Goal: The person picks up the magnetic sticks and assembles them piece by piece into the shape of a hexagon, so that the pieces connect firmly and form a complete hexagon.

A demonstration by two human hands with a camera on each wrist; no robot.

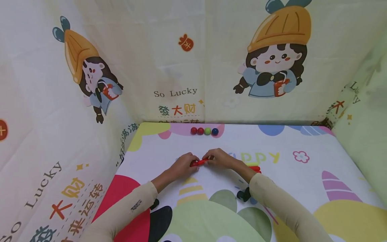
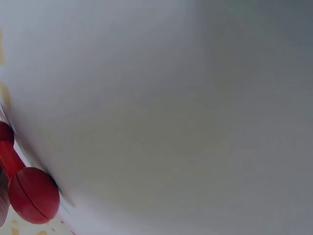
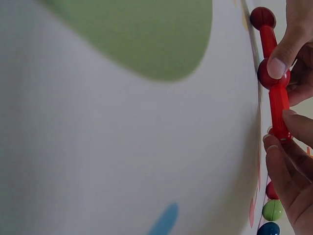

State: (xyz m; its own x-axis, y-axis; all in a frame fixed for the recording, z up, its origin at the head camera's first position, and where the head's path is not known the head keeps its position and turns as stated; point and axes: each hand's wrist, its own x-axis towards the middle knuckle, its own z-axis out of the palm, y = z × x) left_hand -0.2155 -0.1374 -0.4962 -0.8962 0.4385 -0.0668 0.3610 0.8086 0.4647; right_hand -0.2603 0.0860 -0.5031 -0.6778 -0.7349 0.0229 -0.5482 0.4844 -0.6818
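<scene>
Near the middle of the table, both hands work on a chain of red balls and red rods. My left hand (image 1: pixel 184 164) holds a red ball (image 3: pixel 265 78), its thumb pressed on the ball. From that ball one red rod (image 3: pixel 268 42) runs to another red ball (image 3: pixel 262 17), also visible as a large red ball (image 2: pixel 34 196) in the left wrist view. A second red rod (image 3: pixel 279 105) extends the other way, in line with the first. Its far end is pinched between the thumb and fingers of my right hand (image 1: pixel 220 158). The left hand partly covers the joint.
Behind the hands, two red balls (image 1: pixel 197 131), a green ball (image 1: pixel 207 131) and a dark blue ball (image 1: pixel 215 131) stand in a row. Red rods (image 1: pixel 255 168) and a yellow-green rod (image 1: pixel 251 164) lie by the right forearm. A dark object (image 1: pixel 243 195) sits beside the right sleeve.
</scene>
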